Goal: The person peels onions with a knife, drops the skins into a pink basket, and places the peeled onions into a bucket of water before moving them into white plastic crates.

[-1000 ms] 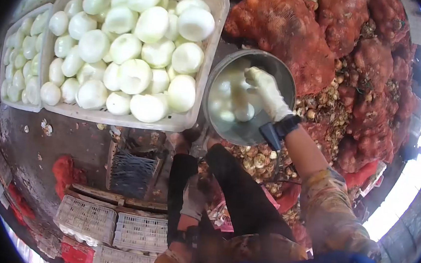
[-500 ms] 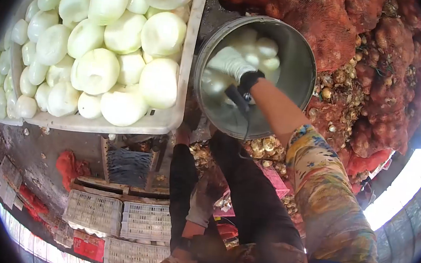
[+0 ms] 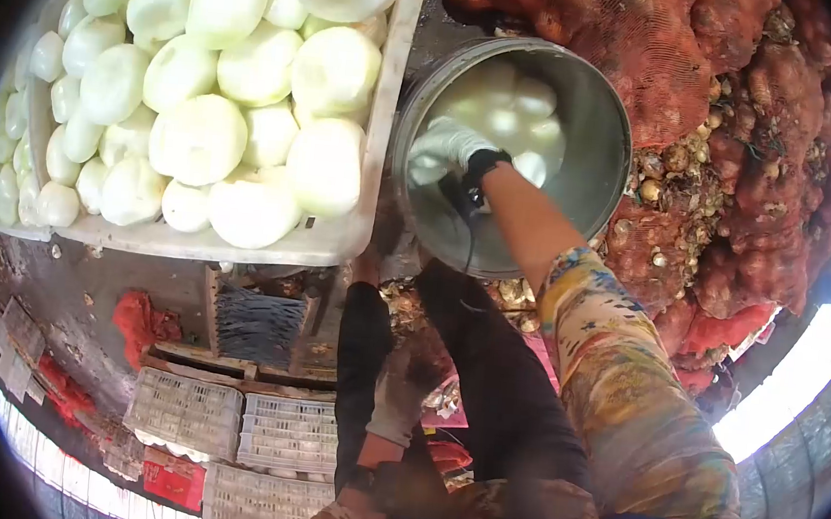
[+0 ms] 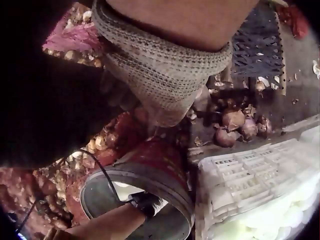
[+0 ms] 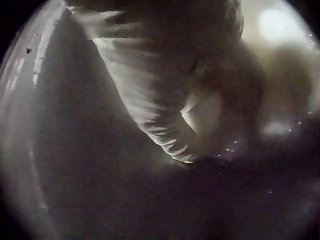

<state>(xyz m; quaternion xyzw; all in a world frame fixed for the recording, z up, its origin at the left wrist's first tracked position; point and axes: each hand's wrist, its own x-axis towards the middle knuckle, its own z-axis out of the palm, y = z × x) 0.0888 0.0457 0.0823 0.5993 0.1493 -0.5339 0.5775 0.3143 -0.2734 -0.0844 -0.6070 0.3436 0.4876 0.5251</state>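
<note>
Down inside a metal bucket [image 3: 578, 209], my right hand [image 3: 450, 144], in a whitish glove, reaches into cloudy water on the bucket's left side. Several pale peeled onions [image 3: 507, 121] lie in that water beside the hand. In the right wrist view the glove [image 5: 145, 95] points downward with a pale patch beside its fingertips; I cannot tell whether the hand holds an onion. Near the knees, my left hand [image 3: 399, 396], in a grey knitted glove, hangs low by the dark trouser leg. Its fingers are in shadow in the left wrist view, below the glove's cuff [image 4: 150, 55].
A white plastic crate [image 3: 328, 237] heaped with peeled onions stands left of the bucket. Red mesh sacks [image 3: 639, 72] of onions and loose unpeeled onions [image 3: 665, 178] lie on the right. More crates [image 3: 287, 431] and a frame with dark strips [image 3: 257, 325] are at lower left.
My right hand has gone from above the bucket's right side down into the water at its left side. The head view has shifted nearer the bucket. The left hand stays low near the knees.
</note>
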